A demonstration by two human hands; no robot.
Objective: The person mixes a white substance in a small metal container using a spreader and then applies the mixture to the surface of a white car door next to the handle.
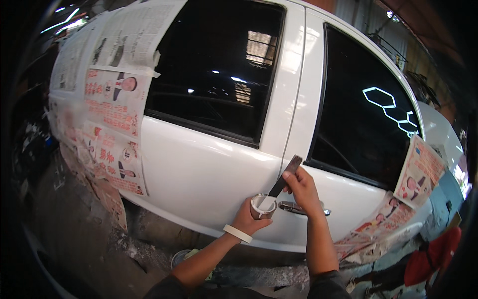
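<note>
My left hand [250, 219] is wrapped round a small round can [263, 213] with white paint inside and white smears on its rim. Between the thumb and fingers of my right hand [301, 188] is a dark flat stir stick [286, 180]. It slants down to the left, its lower end inside the can and coated white. Just behind the can and my right hand is the chrome door handle [294, 208] of a white car door [209, 164]. A pale band circles my left wrist.
Printed paper sheets [112, 114] cover the car's left part, and more paper [383, 219] hangs at the lower right. Dark windows [214, 74] sit above the doors. A person in red [432, 256] is at the lower right. A container [180, 256] stands low by my left forearm.
</note>
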